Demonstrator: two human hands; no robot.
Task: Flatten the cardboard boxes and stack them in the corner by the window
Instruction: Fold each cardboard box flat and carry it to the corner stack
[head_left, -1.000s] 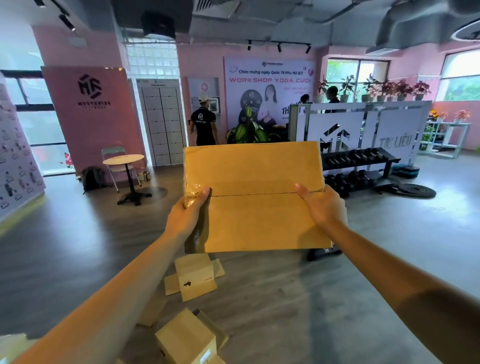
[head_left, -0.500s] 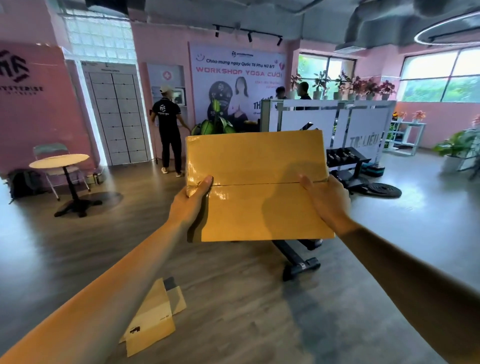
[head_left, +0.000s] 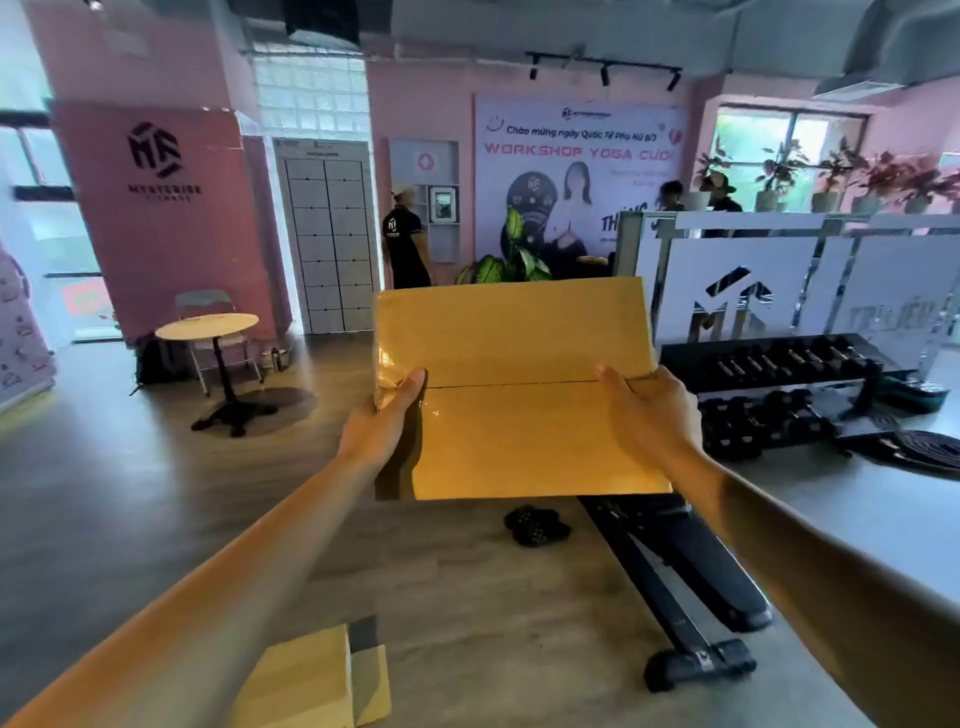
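- The flattened cardboard box (head_left: 519, 389) is held up at chest height, above the floor.
- The left hand (head_left: 382, 423) and the right hand (head_left: 647, 415) each grip a side edge, thumbs on the front.
- Better to keep both flaps pressed flat while carrying it to the window corner.

I count 2 cardboard boxes: 1 held up (head_left: 519, 384), 1 on the floor (head_left: 317, 680). 2 hands (head_left: 382, 423) (head_left: 649, 415), 3 people in the background (head_left: 405, 239), 1 round surface (head_left: 208, 326), 1 folding chair (head_left: 205, 301), 1 black bench (head_left: 675, 571).
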